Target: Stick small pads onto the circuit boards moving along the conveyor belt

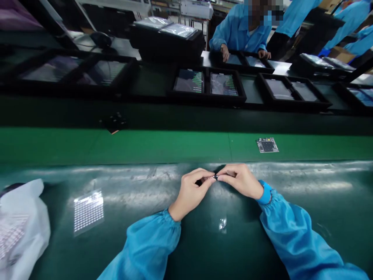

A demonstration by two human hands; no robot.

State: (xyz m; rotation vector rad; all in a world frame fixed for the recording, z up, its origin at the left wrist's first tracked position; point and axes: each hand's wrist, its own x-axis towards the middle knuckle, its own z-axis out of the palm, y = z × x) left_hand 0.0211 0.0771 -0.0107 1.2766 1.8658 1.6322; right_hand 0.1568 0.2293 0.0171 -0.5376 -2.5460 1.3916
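My left hand (194,189) and my right hand (240,179) meet above the near edge of the green strip. Both pinch a small dark part (215,177) with pale specks, held between thumbs and fingertips. Most of this part is hidden by the fingers, so its kind does not show. Below the hands, a small clear piece of film (222,224) lies on the dark green mat (201,249). Farther left lies a clear sheet with rows of small pale stickers (88,211).
A circuit board (267,145) lies on the green strip (175,146), and a dark board (115,122) is farther left. A white plastic bag (26,229) sits at the left edge. Black trays (206,94) line the far side, where a person in blue (233,29) handles another tray.
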